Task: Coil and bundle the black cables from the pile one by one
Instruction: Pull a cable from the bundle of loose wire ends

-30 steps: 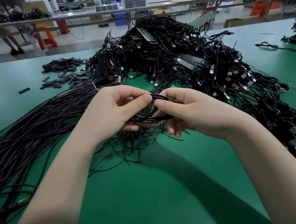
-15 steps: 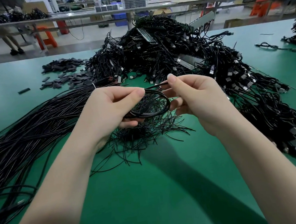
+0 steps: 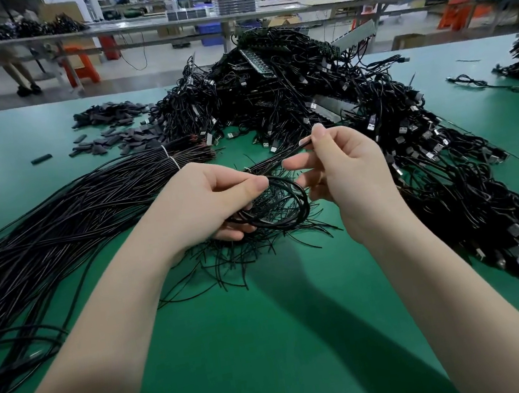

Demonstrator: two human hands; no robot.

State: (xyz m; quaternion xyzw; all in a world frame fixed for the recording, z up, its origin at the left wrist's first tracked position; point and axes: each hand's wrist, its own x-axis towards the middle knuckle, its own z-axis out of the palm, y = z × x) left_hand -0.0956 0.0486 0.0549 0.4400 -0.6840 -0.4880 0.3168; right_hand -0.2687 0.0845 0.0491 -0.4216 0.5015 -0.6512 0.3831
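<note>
Coiled cable [image 3: 281, 208]: black, wound into a round loop of several turns, held just above the green surface [image 3: 271, 343] between the two hands; the ring faces up and toward the camera, tilted, with no clear long axis of its own.
Cable tail [image 3: 282, 157]: the free end leaves the top of the loop and runs up and to the right, its long axis slanting from the left thumb to the right fingertips.
Left hand [image 3: 206, 203]: grips the left side of the loop, thumb pressed on top of the turns, fingers curled beneath.
Right hand [image 3: 344, 172]: pinches the tail's tip between thumb and forefinger, raised above the loop; the other fingers are loosely spread toward the ring.
Thin wire ties [image 3: 243, 257]: a scattered heap of short black strands on the surface directly under the hands.
Straight cable bundle [image 3: 58, 229]: long black cables lying side by side at left, running from the near left edge toward the far centre, banded with white ties near their far ends.
Cable pile [image 3: 322, 105]: a large tangled mound with USB plugs, beyond and right of the hands.
Small black pieces [image 3: 111, 130]: flat bits scattered at far left of the surface.
Background benches [image 3: 163, 24]: long worktables with people standing, blurred.
</note>
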